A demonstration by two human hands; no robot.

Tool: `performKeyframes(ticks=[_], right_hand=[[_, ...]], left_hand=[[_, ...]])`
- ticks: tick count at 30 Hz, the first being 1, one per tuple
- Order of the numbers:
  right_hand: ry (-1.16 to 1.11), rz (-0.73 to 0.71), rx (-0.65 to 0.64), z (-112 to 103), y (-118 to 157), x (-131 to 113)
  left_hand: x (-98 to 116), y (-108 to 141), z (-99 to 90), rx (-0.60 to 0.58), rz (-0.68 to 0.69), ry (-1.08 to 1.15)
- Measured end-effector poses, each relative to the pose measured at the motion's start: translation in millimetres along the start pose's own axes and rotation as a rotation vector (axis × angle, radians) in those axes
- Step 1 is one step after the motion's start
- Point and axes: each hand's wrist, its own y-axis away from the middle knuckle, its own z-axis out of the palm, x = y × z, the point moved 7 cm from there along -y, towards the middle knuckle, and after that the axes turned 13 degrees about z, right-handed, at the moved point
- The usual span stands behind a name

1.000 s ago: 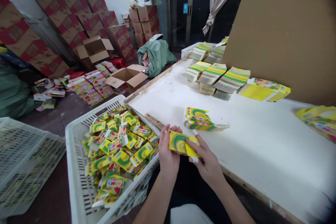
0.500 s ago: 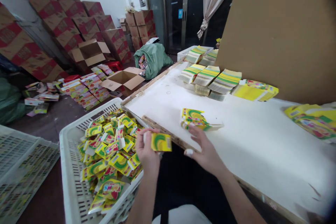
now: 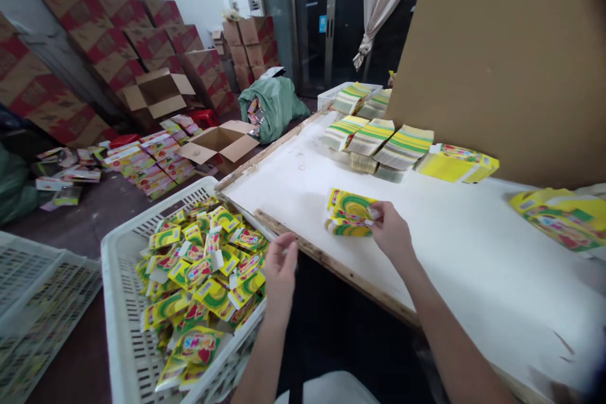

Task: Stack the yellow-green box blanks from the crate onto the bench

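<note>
White tabletop point(image 3: 288, 186), wood-edged; small pile of flat yellow-green cartons point(image 3: 349, 207) on it, near the front edge. Right hand point(image 3: 392, 228): thumb and fingers pinching the pile's right end; number of cartons caught unclear. Left hand point(image 3: 282, 263): fingers loosely curled, nothing seen in it, beside the white crate point(image 3: 112, 241). Judged: thin card, light, springy, slick, easily creased; best pinched at one end.
</note>
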Motion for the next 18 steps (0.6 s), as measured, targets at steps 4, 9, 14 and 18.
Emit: performKeyframes(ticks=[4,9,14,18], right_hand=[[-0.206,-0.023,-0.177,1,36,-21],[-0.442,0.054,-0.605,23,96,-38],[-0.830,0.180,-0.742,33,107,-35],[-0.753,0.177,-0.672,41,106,-30]], left_hand=[[-15,23,45.7,-0.173,-0.244,0.397],[-12,30,63.3,-0.110,-0.329,0.731],[22,29,53.4,-0.206,0.020,0.437],[24,32,57.8,-0.309,0.004,0.438]])
